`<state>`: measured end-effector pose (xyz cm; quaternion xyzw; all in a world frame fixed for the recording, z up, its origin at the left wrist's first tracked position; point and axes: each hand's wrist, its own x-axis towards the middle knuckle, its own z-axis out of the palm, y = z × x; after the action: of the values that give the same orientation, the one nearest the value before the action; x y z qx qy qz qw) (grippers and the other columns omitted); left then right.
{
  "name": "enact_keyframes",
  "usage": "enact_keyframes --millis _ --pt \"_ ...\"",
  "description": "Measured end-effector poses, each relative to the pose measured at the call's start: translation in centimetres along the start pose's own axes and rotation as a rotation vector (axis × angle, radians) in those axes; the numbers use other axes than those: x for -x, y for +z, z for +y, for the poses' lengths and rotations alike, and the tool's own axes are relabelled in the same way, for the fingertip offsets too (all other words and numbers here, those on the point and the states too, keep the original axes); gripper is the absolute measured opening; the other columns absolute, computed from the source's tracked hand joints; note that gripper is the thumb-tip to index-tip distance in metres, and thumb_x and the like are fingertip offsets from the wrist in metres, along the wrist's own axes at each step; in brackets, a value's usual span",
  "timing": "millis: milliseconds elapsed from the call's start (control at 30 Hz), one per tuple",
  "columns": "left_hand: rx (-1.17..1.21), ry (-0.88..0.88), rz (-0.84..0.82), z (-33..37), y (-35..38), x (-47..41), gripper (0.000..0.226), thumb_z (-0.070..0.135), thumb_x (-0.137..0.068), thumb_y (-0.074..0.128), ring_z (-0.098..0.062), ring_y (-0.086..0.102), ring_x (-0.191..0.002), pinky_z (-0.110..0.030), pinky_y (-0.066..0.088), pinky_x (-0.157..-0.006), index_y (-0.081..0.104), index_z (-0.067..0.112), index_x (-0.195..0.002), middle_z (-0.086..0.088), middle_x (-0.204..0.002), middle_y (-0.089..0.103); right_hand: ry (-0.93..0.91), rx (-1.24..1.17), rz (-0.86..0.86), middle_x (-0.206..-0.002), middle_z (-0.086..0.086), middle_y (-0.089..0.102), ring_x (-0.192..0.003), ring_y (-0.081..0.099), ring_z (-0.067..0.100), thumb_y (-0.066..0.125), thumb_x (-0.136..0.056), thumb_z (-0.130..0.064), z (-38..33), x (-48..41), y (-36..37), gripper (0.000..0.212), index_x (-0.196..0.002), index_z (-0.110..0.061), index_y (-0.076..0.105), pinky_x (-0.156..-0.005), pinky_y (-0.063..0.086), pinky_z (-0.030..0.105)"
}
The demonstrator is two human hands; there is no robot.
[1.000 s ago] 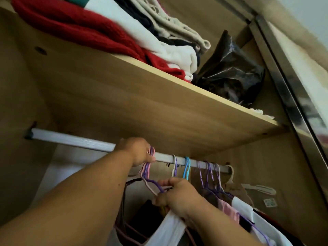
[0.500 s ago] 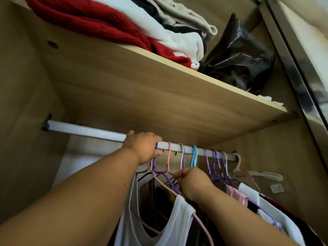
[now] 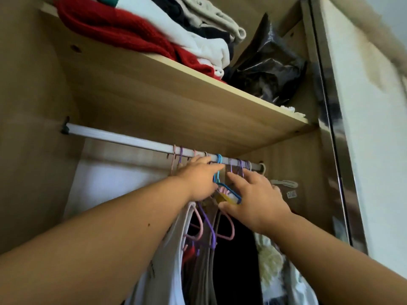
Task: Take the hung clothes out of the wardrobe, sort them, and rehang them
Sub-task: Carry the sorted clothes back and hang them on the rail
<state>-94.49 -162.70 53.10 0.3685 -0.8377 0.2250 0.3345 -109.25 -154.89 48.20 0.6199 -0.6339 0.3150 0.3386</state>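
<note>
The blue hanger (image 3: pixel 218 172) hangs between the hands: the left hand (image 3: pixel 198 180) touches its neck with straight fingers, and the right hand (image 3: pixel 256 200) is spread open beside it.

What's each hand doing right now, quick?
Left hand: fingers at the blue hanger hook, grip cannot be told.
Right hand: open, fingers spread beside that hanger.

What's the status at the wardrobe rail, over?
Left hand at the blue plastic hanger on the white metal rail, grip unclear. Right hand open, spread beside it. Pink and purple hangers crowd both sides.
</note>
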Motion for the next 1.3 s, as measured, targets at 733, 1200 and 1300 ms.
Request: enact_keyframes --millis 733,1200,1300 --pt "0.618 0.627 -0.542 32.8 9.5 38.5 0.067 0.044 -0.089 0.053 -0.015 0.008 -0.145 -0.05 0.011 -0.115 0.019 0.038 -0.147 0.003 -0.158 0.012 0.791 0.26 -0.553 -0.156 -0.001 0.016 -0.142 0.017 0.022 0.057 -0.079 -0.058 2.4 52.5 -12.7 0.077 -0.144 -0.044 0.019 -0.112 0.021 0.049" --pt "0.864 1.526 -0.698 37.1 -1.2 67.2 0.058 0.05 -0.088 0.051 -0.018 0.021 -0.142 -0.046 0.019 -0.112 0.031 0.041 -0.142 0.006 -0.155 0.025 1.724 0.45 -0.442 -0.151 -0.002 0.029 -0.137 0.031 0.024 0.06 -0.082 -0.052 -28.5 76.2 -24.3 0.067 -0.141 -0.041 0.03 -0.111 0.026 0.049" --pt "0.896 1.721 -0.758 35.8 -5.8 73.7 0.058 0.044 -0.089 0.052 -0.015 0.019 -0.143 -0.051 0.016 -0.113 0.03 0.042 -0.142 0.009 -0.154 0.024 1.881 0.527 -0.443 -0.152 -0.001 0.028 -0.137 0.031 0.025 0.063 -0.082 -0.049 -37.0 79.2 -27.2 0.069 -0.142 -0.041 0.029 -0.11 0.027 0.051"
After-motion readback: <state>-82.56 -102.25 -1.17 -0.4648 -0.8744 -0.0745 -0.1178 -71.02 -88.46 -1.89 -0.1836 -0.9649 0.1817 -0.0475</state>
